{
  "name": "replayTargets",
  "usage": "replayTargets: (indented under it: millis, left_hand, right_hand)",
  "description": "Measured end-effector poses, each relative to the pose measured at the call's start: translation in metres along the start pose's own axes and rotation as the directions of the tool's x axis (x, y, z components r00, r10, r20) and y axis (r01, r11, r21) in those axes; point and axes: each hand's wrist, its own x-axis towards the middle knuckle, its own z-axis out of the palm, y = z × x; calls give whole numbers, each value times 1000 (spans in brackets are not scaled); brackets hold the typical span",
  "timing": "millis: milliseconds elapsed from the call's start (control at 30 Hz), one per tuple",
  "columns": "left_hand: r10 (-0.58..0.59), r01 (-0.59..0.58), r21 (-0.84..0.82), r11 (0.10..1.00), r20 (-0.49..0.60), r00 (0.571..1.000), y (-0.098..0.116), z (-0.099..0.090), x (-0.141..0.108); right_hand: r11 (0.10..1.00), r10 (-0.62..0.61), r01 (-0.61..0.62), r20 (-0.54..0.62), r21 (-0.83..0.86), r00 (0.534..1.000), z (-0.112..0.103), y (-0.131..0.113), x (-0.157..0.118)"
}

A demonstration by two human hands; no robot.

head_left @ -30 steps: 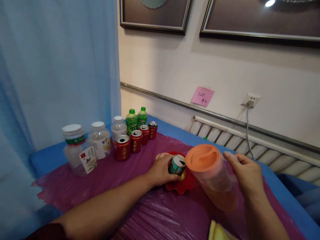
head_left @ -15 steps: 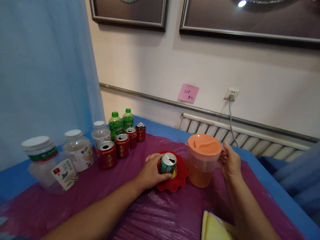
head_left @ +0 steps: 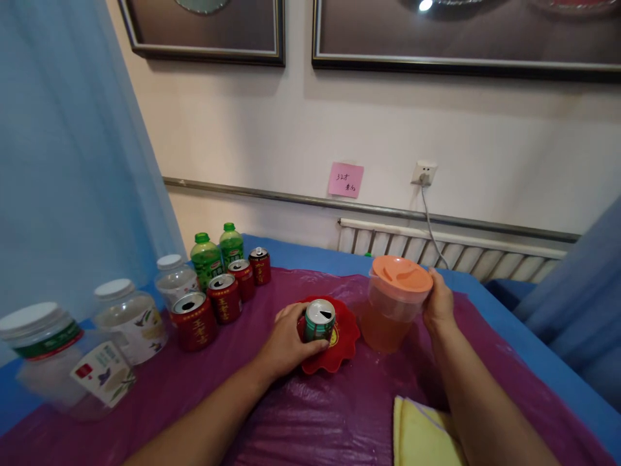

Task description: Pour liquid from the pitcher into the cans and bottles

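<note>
A: Holding what, with the left hand point(head_left: 294, 340)?

B: Grasping a green can point(head_left: 319, 329), grip wrapped round its side. Upright over a red dish point(head_left: 347, 327), near the middle of the tabletop point(head_left: 310, 255), well in from the far edge; seemingly resting on the dish, though with the base partly hidden.

A: And with the right hand point(head_left: 439, 303)?

B: Grasping a pitcher point(head_left: 395, 304), grip curled round the handle side. Just beside the dish, nearer the right edge of the tabletop. Amber liquid point(head_left: 383, 330) inside, orange lid point(head_left: 402, 277) on top. Hard to tell whether touching the purple sheet point(head_left: 301, 414) or lifted a little.

A: How best to manage both?

B: Steady the can with light, even pressure; squeeze hard and risk denting probably thin metal. Leave the opening on top level and free of fingers. Hold the pitcher upright, wrist firm, as likely to slosh on any quick swing.

A: Anything nearby to mind?

B: Watch for 4 red cans point(head_left: 195, 329), 3 clear jars point(head_left: 130, 323) and 2 green bottles point(head_left: 207, 262), lined from the left edge toward the far edge. Swing wide and risk toppling some. Toward the near edge, avoid dragging the yellow cloth point(head_left: 422, 433).
</note>
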Motion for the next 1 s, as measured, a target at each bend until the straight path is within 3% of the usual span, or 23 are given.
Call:
replayTargets:
  millis: [167,300,367,467,533,600,667,733,800,900,1000]
  left_hand:
    - [21,-21,37,999,4,1000,-3,0,2]
    - [19,-19,25,1000,-8,1000,-4,0,4]
    - [21,-21,18,1000,-18,1000,-5,1,4]
    - [50,-50,10,999,-45,998,-7,3,4]
    - [62,-62,5,998,-77,995,-8,4,4]
    - [49,-49,-2,999,-112,992,-9,4,5]
    - [25,-27,-9,1000,-137,990,-9,4,5]
    - [13,-15,-12,1000,-152,988,-9,3,7]
    - [16,-19,-15,1000,-169,986,-8,2,8]
    - [61,-69,-37,997,-190,980,-9,1,9]
    - [125,-137,-46,990,-199,972,-10,0,10]
  right_hand:
    - [989,-148,146,-75,-26,986,-1,0,7]
    - [949,-315,305,-252,-78,915,0,-21,4]
    - [886,-461,450,-295,-109,837,4,-39,-8]
    - [652,-753,749,-215,-117,622,16,-67,-38]
    - [497,-865,864,-127,-78,486,24,-79,-61]
    - [380,-925,923,4,-50,381,30,-84,-83]
    - [330,-918,943,225,-28,328,35,-80,-100]
    - [395,-804,919,477,-19,355,42,-70,-114]
    - [530,-602,844,662,-85,446,52,-58,-127]
    - [615,-278,722,770,-317,575,69,-43,-143]
    - [582,-69,666,787,-467,613,81,-36,-152]
